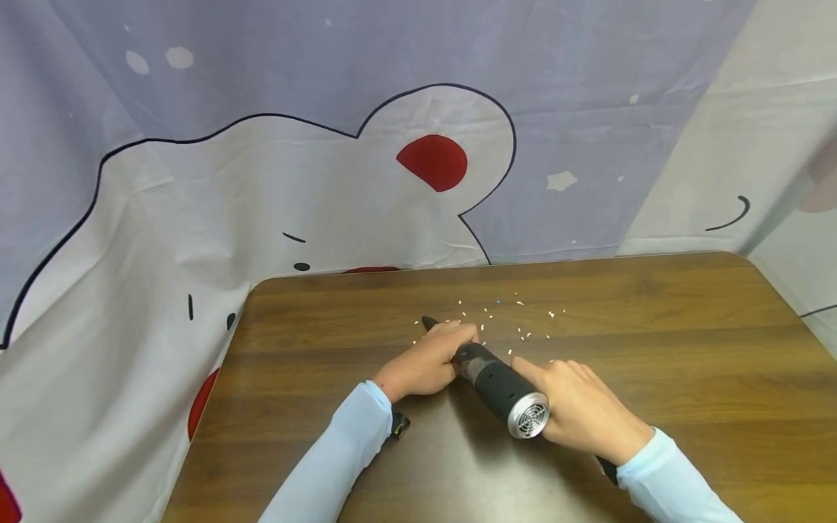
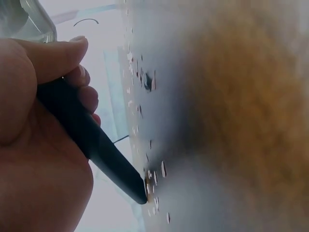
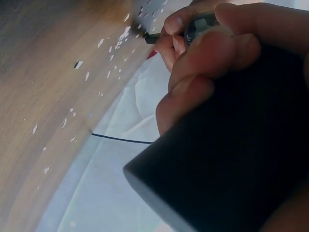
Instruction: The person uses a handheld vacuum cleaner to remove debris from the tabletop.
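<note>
A black handheld vacuum cleaner [image 1: 498,391] with a silver vented end slants over the table. My right hand [image 1: 584,408] grips its dark body from the right side; the right wrist view shows the fingers [image 3: 198,72] curled round it. Toward the front end, my left hand [image 1: 428,365] holds the narrow black nozzle [image 2: 104,147], below the clear section. In the left wrist view the nozzle's tip is down at the tabletop, among small white scraps [image 2: 155,178]. Whether it touches the surface is hard to tell. More white bits [image 3: 111,58] lie scattered around and to the right of the nozzle.
The brown wooden table [image 1: 654,349] has rounded far corners. Behind it and to the left hangs a printed cloth [image 1: 294,189] reaching the table's back edge. A tiny blue speck [image 1: 498,301] lies among the white bits.
</note>
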Motion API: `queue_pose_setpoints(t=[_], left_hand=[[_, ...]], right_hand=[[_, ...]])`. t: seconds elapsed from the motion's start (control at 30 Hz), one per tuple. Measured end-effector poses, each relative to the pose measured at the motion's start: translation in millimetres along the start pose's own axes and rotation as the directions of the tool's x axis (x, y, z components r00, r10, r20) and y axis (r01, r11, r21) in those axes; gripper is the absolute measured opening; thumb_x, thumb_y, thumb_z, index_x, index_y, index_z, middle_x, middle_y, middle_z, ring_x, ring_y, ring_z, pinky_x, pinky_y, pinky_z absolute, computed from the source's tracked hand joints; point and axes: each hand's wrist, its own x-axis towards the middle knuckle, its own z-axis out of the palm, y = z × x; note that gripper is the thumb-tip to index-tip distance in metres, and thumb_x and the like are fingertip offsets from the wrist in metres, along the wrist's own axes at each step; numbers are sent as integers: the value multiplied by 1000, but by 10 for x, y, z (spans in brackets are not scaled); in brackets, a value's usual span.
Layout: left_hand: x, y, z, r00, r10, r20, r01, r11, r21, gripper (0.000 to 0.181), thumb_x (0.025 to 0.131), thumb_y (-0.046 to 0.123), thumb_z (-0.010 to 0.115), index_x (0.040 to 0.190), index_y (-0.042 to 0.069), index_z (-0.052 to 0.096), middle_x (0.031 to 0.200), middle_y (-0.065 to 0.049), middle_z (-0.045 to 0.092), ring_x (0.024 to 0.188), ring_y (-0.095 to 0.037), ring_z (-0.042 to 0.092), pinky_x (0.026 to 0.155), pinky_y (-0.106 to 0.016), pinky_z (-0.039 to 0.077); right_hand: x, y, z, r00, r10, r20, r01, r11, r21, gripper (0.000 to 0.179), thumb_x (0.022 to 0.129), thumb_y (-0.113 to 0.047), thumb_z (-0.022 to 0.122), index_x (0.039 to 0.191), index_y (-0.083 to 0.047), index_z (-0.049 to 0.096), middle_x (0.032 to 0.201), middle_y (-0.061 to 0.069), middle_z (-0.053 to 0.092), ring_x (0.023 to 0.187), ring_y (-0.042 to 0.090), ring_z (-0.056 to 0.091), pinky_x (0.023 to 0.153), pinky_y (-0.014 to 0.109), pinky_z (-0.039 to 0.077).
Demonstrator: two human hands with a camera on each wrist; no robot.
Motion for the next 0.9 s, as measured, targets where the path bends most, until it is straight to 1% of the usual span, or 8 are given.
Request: queue_pose_setpoints(t=[0.13,0.27,0.33,0.43,0.7,0.83,0.9], left_hand=[[-42,33,11,1000,-15,-7,15,1000,-1,31,79,0,62,95,23,50,91,15,50,95,-5,46,90,-33,35],[-80,69,25,999,-43,-10,43,999,6,36,73,-4,62,94,24,50,89,13,49,93,-6,46,85,-32,36],[-99,87,32,998,-55,-13,55,998,11,37,73,-3,63,94,23,50,89,13,49,91,-6,45,83,-31,37],[-127,112,43,998,-66,-11,66,998,9,38,72,-4,63,95,23,50,89,12,49,91,-6,45,84,-31,36],[-174,185,69,998,-63,-19,62,997,-37,37,74,-3,64,92,24,48,85,12,49,89,-5,44,87,-31,34],[-190,212,81,998,-54,-31,53,998,-38,32,77,0,65,91,24,48,82,13,49,87,-4,44,85,-30,35],[-196,220,86,998,-48,-37,47,998,-33,33,76,0,65,91,24,48,82,12,48,87,-4,44,84,-30,35]], right_hand=[[-13,-7,2,1000,-7,5,7,1000,-4,38,65,-20,76,91,-25,48,55,-18,39,46,3,39,43,25,35],[-40,-14,8,1000,-23,-2,23,1000,-6,39,65,-21,77,91,-25,49,55,-18,38,45,2,38,42,24,34],[-52,-21,10,999,-32,-8,32,999,-4,39,65,-21,77,91,-25,49,54,-18,38,45,2,38,42,24,34],[-70,-35,3,999,-45,-12,45,999,0,40,64,-21,77,93,-26,50,54,-19,37,44,1,37,42,24,33],[-109,-89,-58,998,-64,-3,64,998,-19,39,66,-22,77,95,-24,52,54,-19,37,42,-1,35,40,23,33],[-129,-118,-88,998,-64,11,64,998,-19,38,67,-22,77,97,-23,53,55,-19,37,43,-1,35,40,22,34],[-138,-130,-105,998,-65,16,65,998,-24,38,67,-21,77,96,-23,52,54,-19,37,42,-1,35,40,22,33]])
